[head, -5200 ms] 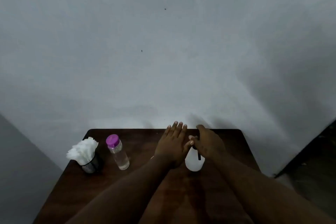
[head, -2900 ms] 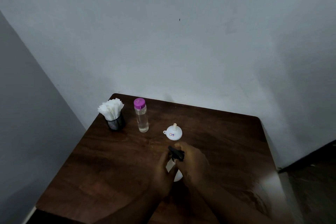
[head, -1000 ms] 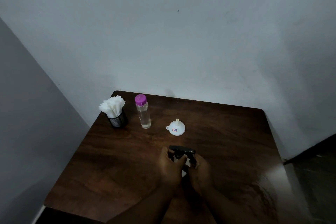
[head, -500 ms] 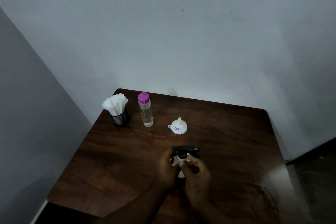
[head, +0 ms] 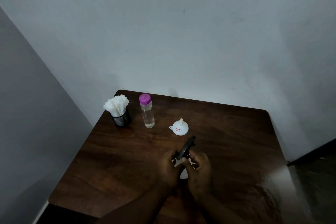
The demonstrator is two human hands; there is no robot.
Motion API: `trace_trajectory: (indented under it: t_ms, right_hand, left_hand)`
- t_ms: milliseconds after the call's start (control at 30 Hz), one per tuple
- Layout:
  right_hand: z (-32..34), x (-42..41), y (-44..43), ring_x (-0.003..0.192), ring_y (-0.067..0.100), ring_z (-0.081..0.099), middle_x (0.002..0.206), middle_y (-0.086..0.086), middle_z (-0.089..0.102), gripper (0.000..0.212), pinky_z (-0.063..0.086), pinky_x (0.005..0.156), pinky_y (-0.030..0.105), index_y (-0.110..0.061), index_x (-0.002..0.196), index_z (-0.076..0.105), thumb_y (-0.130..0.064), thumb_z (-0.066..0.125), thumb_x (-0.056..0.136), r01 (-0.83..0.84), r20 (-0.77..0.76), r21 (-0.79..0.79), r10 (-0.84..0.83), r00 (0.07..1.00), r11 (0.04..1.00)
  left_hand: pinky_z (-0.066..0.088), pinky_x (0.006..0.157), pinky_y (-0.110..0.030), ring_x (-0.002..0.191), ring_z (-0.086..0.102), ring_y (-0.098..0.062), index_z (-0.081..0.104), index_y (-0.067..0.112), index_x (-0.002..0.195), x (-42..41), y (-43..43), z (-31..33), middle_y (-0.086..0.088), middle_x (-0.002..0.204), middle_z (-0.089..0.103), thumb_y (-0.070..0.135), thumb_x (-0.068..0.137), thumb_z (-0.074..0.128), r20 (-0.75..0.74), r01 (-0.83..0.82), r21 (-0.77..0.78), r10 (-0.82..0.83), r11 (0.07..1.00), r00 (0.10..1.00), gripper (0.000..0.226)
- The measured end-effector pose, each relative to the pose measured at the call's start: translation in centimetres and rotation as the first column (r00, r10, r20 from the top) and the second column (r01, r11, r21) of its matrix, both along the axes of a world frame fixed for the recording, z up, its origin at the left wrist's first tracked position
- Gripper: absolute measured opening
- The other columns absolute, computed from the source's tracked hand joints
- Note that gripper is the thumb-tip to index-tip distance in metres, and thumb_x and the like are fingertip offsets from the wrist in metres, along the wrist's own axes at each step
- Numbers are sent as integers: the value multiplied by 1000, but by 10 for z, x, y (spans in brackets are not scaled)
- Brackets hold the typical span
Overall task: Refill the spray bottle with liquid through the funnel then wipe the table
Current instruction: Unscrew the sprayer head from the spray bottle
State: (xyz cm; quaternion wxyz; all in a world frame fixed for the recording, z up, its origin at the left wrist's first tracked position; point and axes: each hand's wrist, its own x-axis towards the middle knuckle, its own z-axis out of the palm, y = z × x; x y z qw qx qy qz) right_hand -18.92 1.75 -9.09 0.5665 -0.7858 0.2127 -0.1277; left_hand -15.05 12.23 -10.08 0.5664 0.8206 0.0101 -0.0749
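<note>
A white spray bottle (head: 183,174) stands near the middle of the dark wooden table (head: 112,162), mostly hidden between my hands. My left hand (head: 168,168) is wrapped around its body. My right hand (head: 200,174) grips the neck under the black trigger head (head: 186,147), whose nozzle points up and to the right. A white funnel (head: 180,127) lies upside down just beyond, spout up. A clear bottle with a purple cap (head: 147,111), holding clear liquid, stands to the funnel's left.
A black mesh cup of white paper napkins (head: 119,112) stands at the table's far left corner. Grey walls close in behind and on the left. A dark floor strip (head: 316,152) shows at the right.
The black trigger head has turned from pointing sideways to pointing up and right. Both hands stay on the spray bottle. Earlier, the bottle was drawn closer from beside the funnel.
</note>
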Motion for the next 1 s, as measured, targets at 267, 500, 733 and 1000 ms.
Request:
trace_trajectory:
  t_ms: [267,500,733,1000]
  right_hand:
    - [9,1,-2,88,-4,60,95,-13,64,34,47,67,10,-29,99,63,-23,85,74,-24,-13,54,25,1000,998]
    - [-7,6,-4,98,5,60,103,-16,62,36,50,81,25,-28,107,65,-18,82,77,-19,32,-61,21,999,998]
    - [-1,-1,-9,105,1,57,111,-19,52,47,49,83,21,-46,124,57,-24,74,87,-177,-3,-22,177,984,984]
    - [0,6,-5,94,0,59,103,-15,62,33,49,75,22,-36,103,62,-27,81,78,-71,61,-81,76,995,994]
  left_hand:
    - [59,88,-34,95,71,-7,74,23,100,1,2,-7,8,100,76,14,85,78,1,45,-73,-45,996,999,18]
    - [53,96,-27,108,66,-1,72,29,105,0,3,-2,15,109,73,11,86,75,11,81,-61,-81,995,997,27]
    - [55,87,-26,102,69,-6,73,30,102,-1,4,2,12,103,75,17,87,76,75,105,-91,-98,990,992,20]
    - [53,92,-24,105,67,-3,72,32,103,0,4,4,15,107,74,16,90,72,61,114,-78,-110,990,992,20]
